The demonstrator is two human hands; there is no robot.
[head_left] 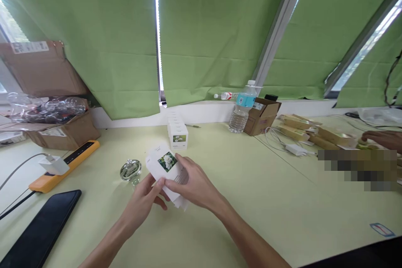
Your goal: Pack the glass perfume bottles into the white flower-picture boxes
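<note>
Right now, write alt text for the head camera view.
A person's left hand and right hand hold a white carton printed with a white flower photo above a pale green desk. A round glass bottle sits just left of them, with a stack of matching cartons behind. At far right, another person's hand is beside tan boxes.

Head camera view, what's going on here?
A person is holding a white carton with a flower photo in their left hand and right hand, above a pale green desk. A round glass bottle sits just left of the hands, and a stack of matching boxes stands behind them. Off to the right, another person's hand is near some gold boxes.
</note>
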